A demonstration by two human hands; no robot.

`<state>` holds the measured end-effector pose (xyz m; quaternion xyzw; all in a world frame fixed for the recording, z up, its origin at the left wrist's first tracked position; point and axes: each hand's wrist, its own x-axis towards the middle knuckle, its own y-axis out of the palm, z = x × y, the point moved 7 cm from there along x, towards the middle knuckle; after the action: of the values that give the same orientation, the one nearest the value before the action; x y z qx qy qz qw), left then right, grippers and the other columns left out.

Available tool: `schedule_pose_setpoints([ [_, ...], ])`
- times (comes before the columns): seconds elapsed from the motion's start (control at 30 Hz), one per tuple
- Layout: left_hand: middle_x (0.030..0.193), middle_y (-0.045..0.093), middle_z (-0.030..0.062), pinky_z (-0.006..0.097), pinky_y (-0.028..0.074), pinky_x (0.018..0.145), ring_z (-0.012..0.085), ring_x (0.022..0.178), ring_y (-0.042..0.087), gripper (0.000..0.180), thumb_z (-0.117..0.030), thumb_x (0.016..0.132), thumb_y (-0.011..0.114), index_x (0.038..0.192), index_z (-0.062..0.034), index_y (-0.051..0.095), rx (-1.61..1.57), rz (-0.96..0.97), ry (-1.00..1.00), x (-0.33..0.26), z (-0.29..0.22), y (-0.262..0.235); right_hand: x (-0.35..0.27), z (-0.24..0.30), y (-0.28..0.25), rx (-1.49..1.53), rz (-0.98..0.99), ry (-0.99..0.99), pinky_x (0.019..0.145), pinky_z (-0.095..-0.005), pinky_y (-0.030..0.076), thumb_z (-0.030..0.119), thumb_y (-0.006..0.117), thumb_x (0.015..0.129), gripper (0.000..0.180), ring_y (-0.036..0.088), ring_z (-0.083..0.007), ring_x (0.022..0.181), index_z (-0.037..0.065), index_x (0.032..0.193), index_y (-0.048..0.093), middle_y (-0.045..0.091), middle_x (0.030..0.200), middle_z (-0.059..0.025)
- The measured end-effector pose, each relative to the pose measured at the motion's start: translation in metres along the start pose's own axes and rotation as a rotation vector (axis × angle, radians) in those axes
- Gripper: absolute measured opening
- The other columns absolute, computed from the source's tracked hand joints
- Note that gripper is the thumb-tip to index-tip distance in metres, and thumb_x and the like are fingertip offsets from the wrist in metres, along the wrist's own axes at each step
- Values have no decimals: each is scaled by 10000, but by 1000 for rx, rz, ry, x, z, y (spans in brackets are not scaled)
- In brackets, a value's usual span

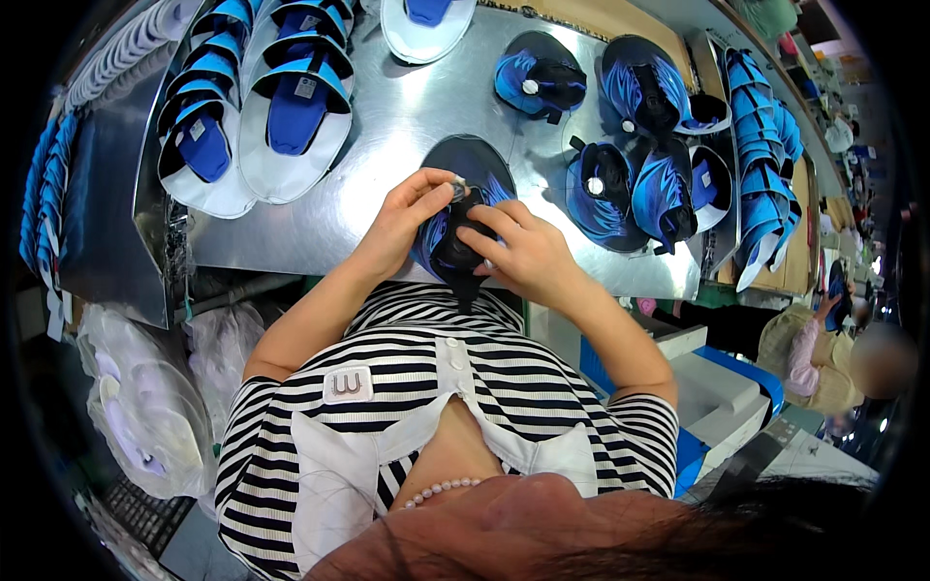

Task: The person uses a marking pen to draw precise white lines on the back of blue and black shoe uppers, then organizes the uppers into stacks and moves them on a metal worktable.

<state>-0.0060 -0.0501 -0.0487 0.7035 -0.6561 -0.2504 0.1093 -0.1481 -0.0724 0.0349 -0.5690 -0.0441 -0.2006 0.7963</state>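
A dark shoe upper (469,155) with blue-purple streaks lies near the front edge of the metal table, its black heel end toward me. My left hand (409,215) is closed over its left side, thumb and forefinger pinching a small pale piece (458,184) at the opening. From the other side, my right hand (523,247) grips the upper's black collar with curled fingers. What lies under those fingertips is hidden. Further right sit several similar uppers, one with a round white piece (531,87) on it.
Rows of overlapping blue-and-white uppers (295,116) stand at the back left; more hang stacked (760,145) at the right. The metal table (387,126) ends just before my body. Pale translucent bundles (145,407) are at lower left. Another person (809,358) is at the right.
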Motion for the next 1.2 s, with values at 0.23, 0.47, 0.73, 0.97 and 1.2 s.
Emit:
schedule_pose_setpoints([
  [0.23,1107,626,40,275,396,982,116,1088,545,315,-239,961,615,1148,14,632,-107,-71,-74,9,14,-11,2,-22,8,-54,-119,-23,682,-343,554,184,807,637,499,626,-246,944,74,1088,624,653,1035,-59],
  [0.47,1107,620,49,271,387,977,123,1085,539,306,-231,962,577,1149,5,632,-48,-115,-53,7,17,-9,10,-13,0,-51,-53,-58,690,-333,535,156,813,562,509,612,-249,939,81,1032,633,635,1048,-33],
  [0.73,1114,610,55,282,398,946,132,1059,536,265,-223,950,596,1054,10,668,62,-150,2,6,24,-5,-2,-13,17,-59,-300,172,612,-346,504,56,772,529,347,607,-260,870,81,826,593,622,892,-36],
  [0.97,1031,652,98,320,443,872,277,988,562,187,-215,880,663,944,-42,692,875,-136,475,7,0,14,-19,-25,24,-45,-539,243,609,-344,506,40,773,537,381,608,-262,830,80,895,650,652,912,-35],
  [1.2,1098,659,170,366,482,956,309,1106,588,424,-290,784,736,1037,38,645,1443,203,723,-16,-28,42,-11,-21,25,-3,-441,201,601,-323,511,13,711,543,449,611,-240,834,79,987,692,673,933,-12],
])
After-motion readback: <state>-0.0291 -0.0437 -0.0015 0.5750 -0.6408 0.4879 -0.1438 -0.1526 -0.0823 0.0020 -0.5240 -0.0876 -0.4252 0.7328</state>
